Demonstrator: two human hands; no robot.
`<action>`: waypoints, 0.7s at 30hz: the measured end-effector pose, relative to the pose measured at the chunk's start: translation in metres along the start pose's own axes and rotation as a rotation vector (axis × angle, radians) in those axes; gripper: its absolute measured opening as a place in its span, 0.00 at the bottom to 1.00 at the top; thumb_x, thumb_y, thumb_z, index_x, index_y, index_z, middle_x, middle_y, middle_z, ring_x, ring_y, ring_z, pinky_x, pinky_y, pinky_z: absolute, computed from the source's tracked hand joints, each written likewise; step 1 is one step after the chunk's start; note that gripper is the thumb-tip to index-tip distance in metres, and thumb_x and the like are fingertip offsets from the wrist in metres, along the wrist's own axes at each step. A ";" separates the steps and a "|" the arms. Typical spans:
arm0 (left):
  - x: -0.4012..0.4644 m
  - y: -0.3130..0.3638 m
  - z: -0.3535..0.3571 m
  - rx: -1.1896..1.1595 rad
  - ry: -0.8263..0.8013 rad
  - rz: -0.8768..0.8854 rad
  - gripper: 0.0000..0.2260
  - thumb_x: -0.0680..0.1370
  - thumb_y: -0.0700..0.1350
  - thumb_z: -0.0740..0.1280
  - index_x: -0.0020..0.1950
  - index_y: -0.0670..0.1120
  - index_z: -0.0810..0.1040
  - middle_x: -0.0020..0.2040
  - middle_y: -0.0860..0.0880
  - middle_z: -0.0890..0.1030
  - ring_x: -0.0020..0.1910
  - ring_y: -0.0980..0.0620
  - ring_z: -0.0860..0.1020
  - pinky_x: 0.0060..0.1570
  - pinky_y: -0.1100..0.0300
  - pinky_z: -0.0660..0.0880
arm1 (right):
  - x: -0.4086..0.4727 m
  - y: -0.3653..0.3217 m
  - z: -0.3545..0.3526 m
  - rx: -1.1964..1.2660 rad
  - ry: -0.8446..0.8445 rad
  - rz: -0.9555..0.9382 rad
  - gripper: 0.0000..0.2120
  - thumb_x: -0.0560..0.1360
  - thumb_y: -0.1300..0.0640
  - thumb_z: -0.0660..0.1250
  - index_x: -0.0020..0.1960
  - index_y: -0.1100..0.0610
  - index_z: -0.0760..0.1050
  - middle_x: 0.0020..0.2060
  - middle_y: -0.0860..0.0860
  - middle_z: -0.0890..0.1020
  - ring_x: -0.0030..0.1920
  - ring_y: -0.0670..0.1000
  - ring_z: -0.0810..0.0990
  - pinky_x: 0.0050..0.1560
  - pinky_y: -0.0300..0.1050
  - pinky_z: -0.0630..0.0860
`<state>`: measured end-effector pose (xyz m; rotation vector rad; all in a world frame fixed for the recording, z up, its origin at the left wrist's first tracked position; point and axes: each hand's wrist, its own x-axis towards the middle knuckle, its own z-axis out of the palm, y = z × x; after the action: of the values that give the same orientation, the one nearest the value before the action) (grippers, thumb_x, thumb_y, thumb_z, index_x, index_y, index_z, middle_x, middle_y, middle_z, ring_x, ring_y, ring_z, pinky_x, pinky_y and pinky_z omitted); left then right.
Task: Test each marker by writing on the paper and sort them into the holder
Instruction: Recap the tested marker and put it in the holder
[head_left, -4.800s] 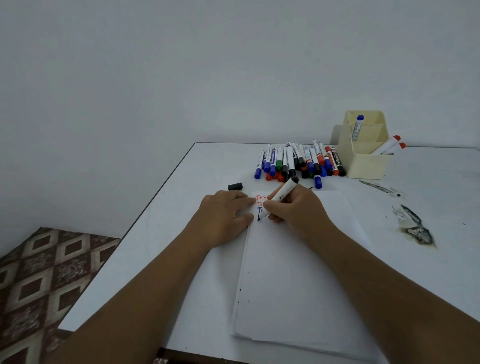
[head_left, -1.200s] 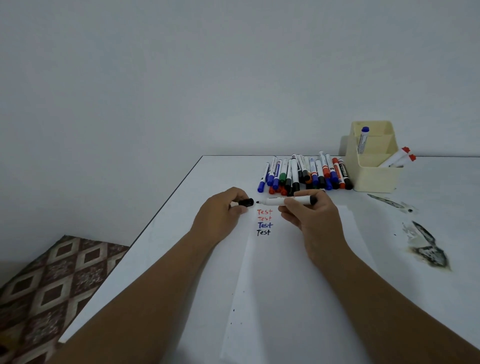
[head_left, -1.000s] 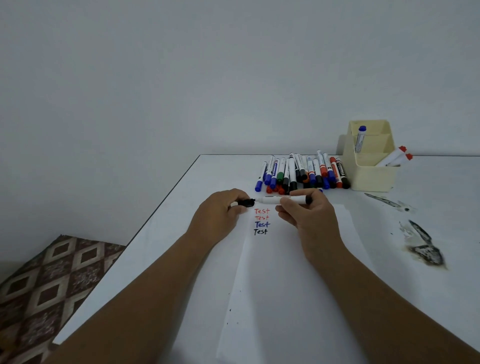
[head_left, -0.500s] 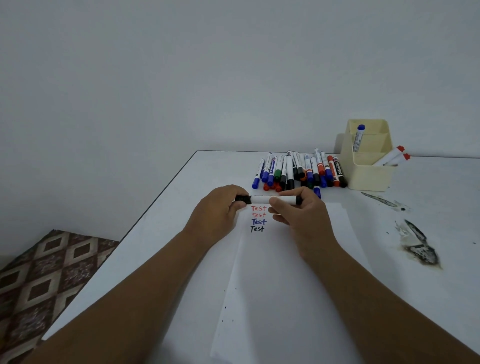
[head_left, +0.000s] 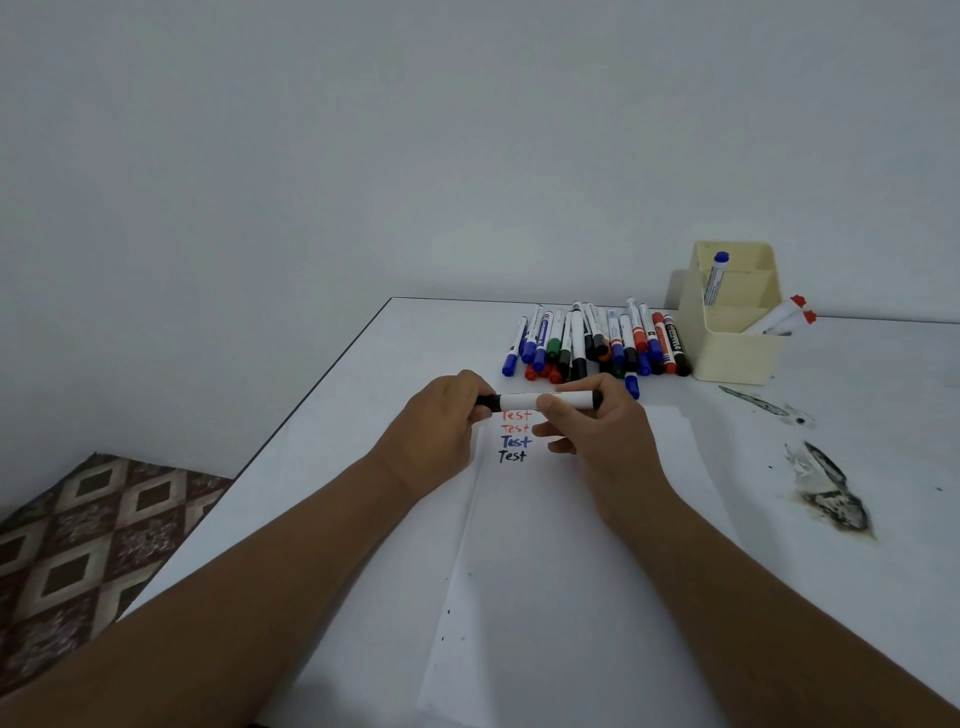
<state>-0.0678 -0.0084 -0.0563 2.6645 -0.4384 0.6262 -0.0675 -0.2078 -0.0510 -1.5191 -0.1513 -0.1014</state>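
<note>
White tabletop (head_left: 363, 467) is carrying the paper (head_left: 571, 571), its near edge running out of frame. Both hands are holding the black marker (head_left: 540, 401) level above four "Test" lines: left hand (head_left: 441, 431) is curling over the cap end, hiding it; right hand (head_left: 597, 431) is pinching the barrel. Loose markers (head_left: 592, 340) are overlapping beside the holder (head_left: 737, 332).

Along the far edge of the surface (head_left: 332, 467) a pile of markers (head_left: 597, 343) and the holder (head_left: 737, 343) just beside it block the way, while bare room lies toward the left edge and the right edge.
</note>
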 end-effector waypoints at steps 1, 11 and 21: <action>0.000 0.001 0.000 0.002 -0.014 -0.009 0.05 0.82 0.41 0.63 0.57 0.41 0.75 0.49 0.45 0.80 0.43 0.50 0.73 0.43 0.58 0.71 | 0.000 0.001 0.000 -0.002 -0.001 0.000 0.09 0.76 0.56 0.74 0.52 0.53 0.75 0.40 0.47 0.85 0.41 0.49 0.87 0.41 0.44 0.84; 0.008 0.006 0.003 -0.034 -0.146 -0.091 0.22 0.77 0.60 0.68 0.67 0.54 0.71 0.55 0.55 0.76 0.51 0.55 0.74 0.50 0.57 0.73 | 0.005 0.004 -0.001 0.100 0.123 0.047 0.14 0.75 0.61 0.75 0.55 0.51 0.74 0.48 0.54 0.83 0.45 0.52 0.87 0.48 0.46 0.84; 0.019 -0.010 0.016 0.156 -0.266 -0.099 0.38 0.71 0.72 0.63 0.74 0.52 0.65 0.70 0.53 0.71 0.67 0.50 0.68 0.64 0.51 0.64 | 0.007 -0.005 -0.012 0.349 0.203 0.174 0.11 0.75 0.62 0.75 0.56 0.56 0.80 0.52 0.57 0.83 0.54 0.55 0.85 0.56 0.52 0.83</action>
<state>-0.0425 -0.0105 -0.0635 2.9107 -0.3365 0.2870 -0.0608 -0.2196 -0.0450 -1.1600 0.1213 -0.0840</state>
